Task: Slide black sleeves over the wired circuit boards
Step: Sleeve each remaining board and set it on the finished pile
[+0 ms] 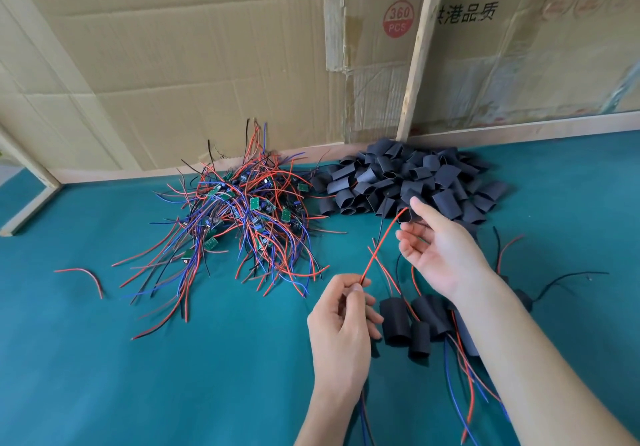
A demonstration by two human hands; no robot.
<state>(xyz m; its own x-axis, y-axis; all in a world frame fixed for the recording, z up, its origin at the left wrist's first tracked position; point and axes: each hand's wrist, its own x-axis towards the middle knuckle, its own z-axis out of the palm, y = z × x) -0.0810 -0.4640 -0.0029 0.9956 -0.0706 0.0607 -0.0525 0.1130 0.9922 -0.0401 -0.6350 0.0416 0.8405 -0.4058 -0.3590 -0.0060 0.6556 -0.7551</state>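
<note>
Fingers of your left hand [341,310] pinch a red wire [381,244]; your right hand [438,248], fingers loose, reaches the black sleeves [408,179] heap beyond. Judged step: fetching a sleeve; next, thread it. Unsleeved circuit boards [242,203] lie far left.

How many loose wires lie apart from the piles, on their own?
1: a lone red wire lies on the green table, left of the tangled pile of wired boards. Other strays may be hidden in that tangle or under the arms.

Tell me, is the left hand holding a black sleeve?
No, the left hand pinches a red wire; no sleeve is in it.
</note>
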